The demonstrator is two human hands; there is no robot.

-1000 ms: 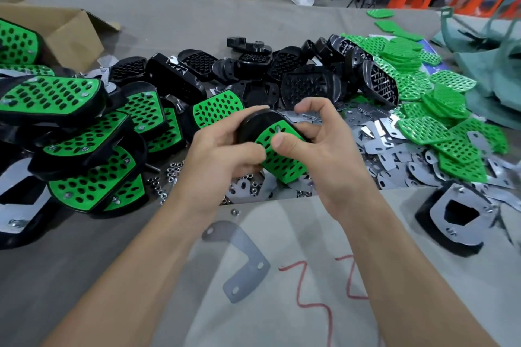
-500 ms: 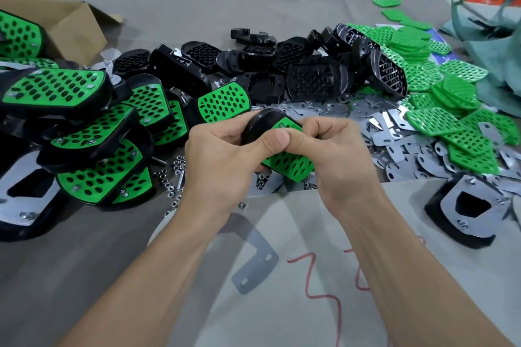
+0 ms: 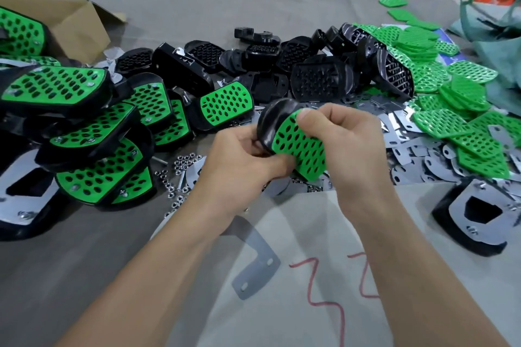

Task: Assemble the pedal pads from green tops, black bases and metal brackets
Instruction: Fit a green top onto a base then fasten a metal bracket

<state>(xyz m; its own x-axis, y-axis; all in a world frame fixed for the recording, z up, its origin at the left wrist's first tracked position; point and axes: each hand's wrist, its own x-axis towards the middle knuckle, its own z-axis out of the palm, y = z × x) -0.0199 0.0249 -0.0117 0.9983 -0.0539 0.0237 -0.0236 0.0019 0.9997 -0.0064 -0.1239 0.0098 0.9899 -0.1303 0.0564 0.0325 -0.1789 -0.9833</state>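
Note:
Both my hands hold one pedal pad above the table's middle: a green perforated top (image 3: 300, 146) lying in a black base (image 3: 272, 118). My left hand (image 3: 239, 160) grips its lower left edge from below. My right hand (image 3: 346, 132) pinches the green top's upper corner, thumb on top. Loose black bases (image 3: 318, 80) are heaped behind, loose green tops (image 3: 456, 110) to the right, and flat metal brackets (image 3: 408, 155) are strewn between. One bracket (image 3: 258, 259) lies on the cloth near me.
Finished green-and-black pads (image 3: 93, 132) are stacked at the left, beside an open cardboard box (image 3: 70, 25). Nuts and bolts (image 3: 177, 175) are scattered left of my hands. An upturned pad with its bracket fitted (image 3: 476, 214) sits at the right. Cartons and orange stools stand beyond the table.
My hands have turned the pad so more of the green face shows. My right thumb has shifted up to its top corner, and my left hand has slid lower along the edge.

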